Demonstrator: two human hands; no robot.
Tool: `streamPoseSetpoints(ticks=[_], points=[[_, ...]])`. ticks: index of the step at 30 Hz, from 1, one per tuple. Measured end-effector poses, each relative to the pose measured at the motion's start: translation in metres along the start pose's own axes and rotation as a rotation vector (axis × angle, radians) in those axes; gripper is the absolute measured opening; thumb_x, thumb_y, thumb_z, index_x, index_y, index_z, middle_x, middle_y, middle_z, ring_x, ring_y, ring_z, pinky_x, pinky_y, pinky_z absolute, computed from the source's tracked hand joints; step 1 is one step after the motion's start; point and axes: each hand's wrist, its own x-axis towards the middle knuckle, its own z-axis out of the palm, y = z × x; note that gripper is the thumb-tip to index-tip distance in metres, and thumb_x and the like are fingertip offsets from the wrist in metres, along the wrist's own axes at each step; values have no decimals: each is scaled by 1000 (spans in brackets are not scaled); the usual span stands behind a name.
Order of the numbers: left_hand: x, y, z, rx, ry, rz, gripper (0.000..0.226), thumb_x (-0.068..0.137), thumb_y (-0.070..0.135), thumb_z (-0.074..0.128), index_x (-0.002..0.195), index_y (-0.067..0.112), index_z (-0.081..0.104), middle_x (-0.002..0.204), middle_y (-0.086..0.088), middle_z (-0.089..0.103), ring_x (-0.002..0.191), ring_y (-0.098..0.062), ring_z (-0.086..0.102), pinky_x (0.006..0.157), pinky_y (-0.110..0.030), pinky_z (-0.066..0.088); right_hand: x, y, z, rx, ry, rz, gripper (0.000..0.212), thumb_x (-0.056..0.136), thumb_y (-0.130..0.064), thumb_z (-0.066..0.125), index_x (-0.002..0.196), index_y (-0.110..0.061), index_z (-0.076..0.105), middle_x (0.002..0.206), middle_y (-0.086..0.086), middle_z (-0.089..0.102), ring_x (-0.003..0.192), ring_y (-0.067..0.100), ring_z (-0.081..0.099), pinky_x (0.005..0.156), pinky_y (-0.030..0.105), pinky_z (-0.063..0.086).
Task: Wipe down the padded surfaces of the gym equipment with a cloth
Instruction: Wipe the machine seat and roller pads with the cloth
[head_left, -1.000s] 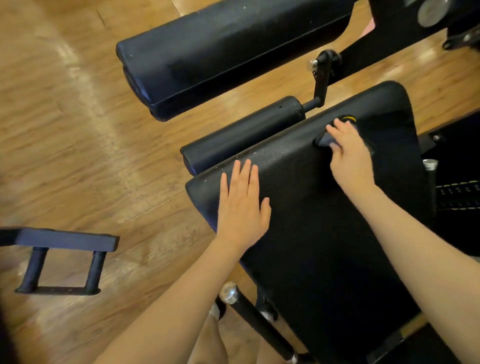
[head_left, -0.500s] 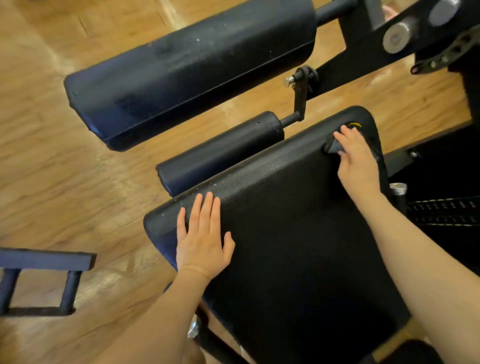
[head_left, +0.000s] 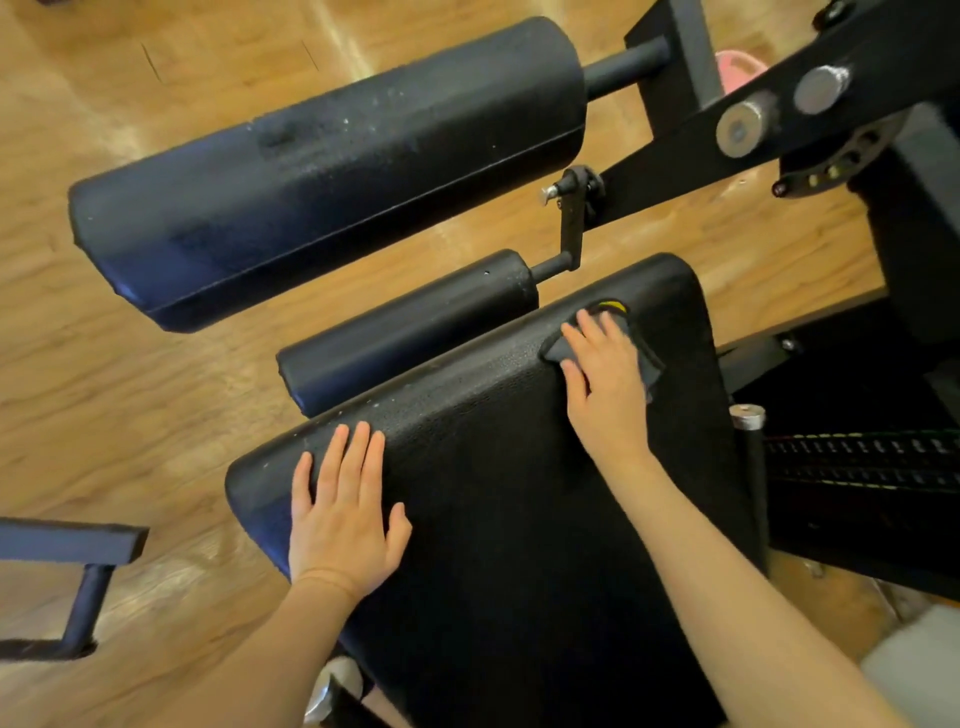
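This is a gym. A black steel-framed exercise machine (head_left: 691, 140) carries a broad black vinyl seat pad (head_left: 519, 519), a long black padded roller (head_left: 322, 171) and a smaller black foam roller (head_left: 410, 332). A stack of black weight plates (head_left: 857, 462) sits alongside, all standing on a glossy wood-plank floor (head_left: 130, 374).

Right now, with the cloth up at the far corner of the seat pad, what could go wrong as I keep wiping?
1. The cloth is small and dark under the right hand, near the seat pad edge; it may slip off toward the frame.
2. White specks show on the large roller pad; it is easily skipped.
3. The left hand lies flat on the pad, so that patch may go unwiped.
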Motion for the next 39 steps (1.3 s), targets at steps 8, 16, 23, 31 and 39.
streamPoseSetpoints(ticks=[8, 16, 23, 31, 39], points=[[1, -2, 3, 0, 11, 11, 69, 77, 41, 37, 135, 3, 35, 138, -20, 47, 133, -31, 30, 114, -43, 3, 73, 45, -29, 25, 170, 349, 37, 96, -17, 43, 131, -7, 50, 140, 8, 46, 137, 21, 30, 114, 33, 18], [1, -1, 1, -7, -10, -5, 70, 77, 42, 36, 136, 4, 34, 139, -19, 48, 133, -30, 30, 115, -41, 0, 19, -12, -10, -42, -138, -249, 34, 90, -15, 54, 123, -8, 58, 129, 9, 57, 126, 24, 46, 109, 34, 25], [2, -1, 3, 28, -12, 4, 70, 77, 41, 37, 136, 4, 34, 140, -18, 47, 133, -30, 30, 113, -43, 4, 82, 15, -30, -115, 49, 125, 22, 91, -16, 47, 93, -4, 65, 93, 12, 63, 93, 28, 57, 87, 42, 44], [1, -1, 2, 16, -3, -3, 70, 77, 42, 37, 136, 4, 36, 140, -18, 47, 133, -30, 30, 113, -43, 4, 27, -47, 6, -32, -136, -294, 27, 89, -17, 53, 113, -8, 64, 112, 8, 65, 111, 24, 56, 102, 37, 36], [0, -1, 0, 23, -22, 4, 69, 78, 41, 37, 136, 3, 38, 140, -19, 46, 134, -30, 28, 113, -43, 4, 86, 32, -29, -130, 83, 187, 26, 92, -19, 46, 101, -5, 65, 99, 11, 65, 97, 27, 56, 87, 37, 42]])
